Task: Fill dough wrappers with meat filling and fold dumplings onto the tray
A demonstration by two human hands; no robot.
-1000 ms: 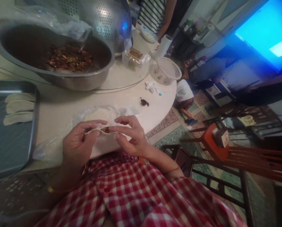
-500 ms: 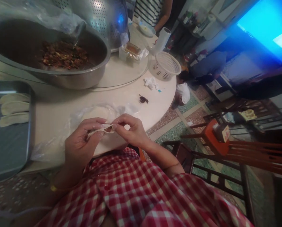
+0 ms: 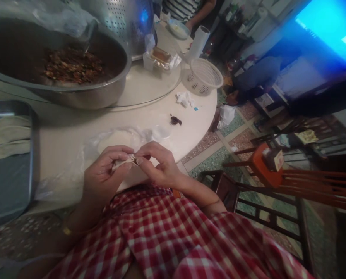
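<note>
Between my two hands is a dumpling (image 3: 125, 162), a pale folded wrapper with some dark filling showing at its right end. My left hand (image 3: 105, 172) grips its left side between thumb and fingers. At the right end, the thumb and forefinger of my right hand (image 3: 158, 162) pinch the wrapper edge. Just beyond my hands, a stack of round dough wrappers (image 3: 116, 138) lies in a clear plastic bag (image 3: 59, 180). Several finished dumplings (image 3: 12, 133) rest in a metal tray (image 3: 16, 193) at the left.
A large steel bowl (image 3: 94, 99) holds chopped filling (image 3: 72, 66) and a spoon. Behind it stands a perforated colander (image 3: 117, 23). A plastic basket (image 3: 204, 75), crumpled tissue (image 3: 184, 99) and a dark scrap (image 3: 175, 120) are on the table. Chairs (image 3: 266, 164) stand right; other people are beyond.
My fingers have drawn closer together along the wrapper, and its opening looks smaller and more crimped. The view has shifted slightly.
</note>
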